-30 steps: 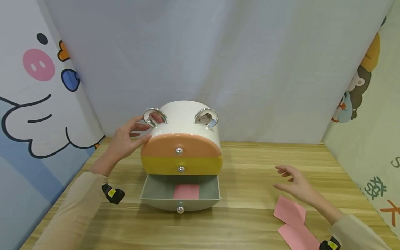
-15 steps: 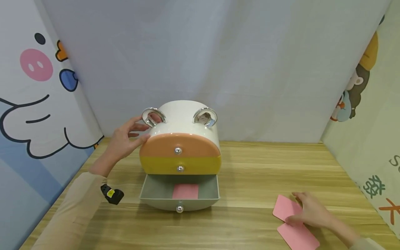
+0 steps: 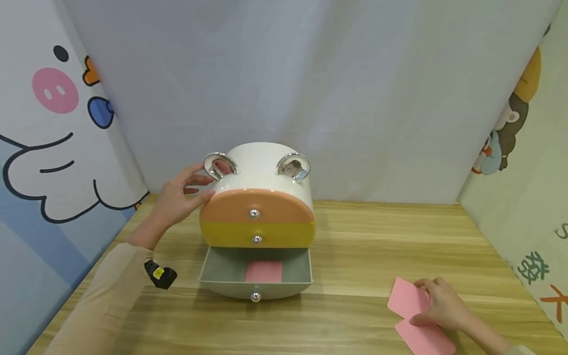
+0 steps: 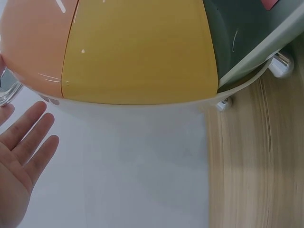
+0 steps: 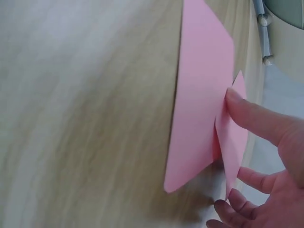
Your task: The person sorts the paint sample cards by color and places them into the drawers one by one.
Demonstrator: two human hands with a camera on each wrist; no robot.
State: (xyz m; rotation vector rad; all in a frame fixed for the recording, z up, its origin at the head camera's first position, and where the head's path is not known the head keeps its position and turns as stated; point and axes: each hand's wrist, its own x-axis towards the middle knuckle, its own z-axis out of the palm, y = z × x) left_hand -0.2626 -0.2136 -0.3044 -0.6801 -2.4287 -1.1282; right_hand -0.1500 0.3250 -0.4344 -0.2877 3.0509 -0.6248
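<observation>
My left hand rests against the left side of a white, round-topped drawer box, its thumb at the front edge and fingertips by the left chrome ear. In the left wrist view, the other fingers of this hand spread out straight. At the right of the table, my right hand pinches the upper of two pink cards by its edges. That card stands slightly tilted in the right wrist view, overlapping the lower pink card, which lies on the wood.
The box's grey bottom drawer is pulled out, with another pink card inside. Above it, the yellow drawer and orange drawer are closed. A pale curtain hangs behind the wooden table, between printed side panels.
My right hand has come down and toward the front onto the pink cards, and now grips the upper one. My left hand stays at the box.
</observation>
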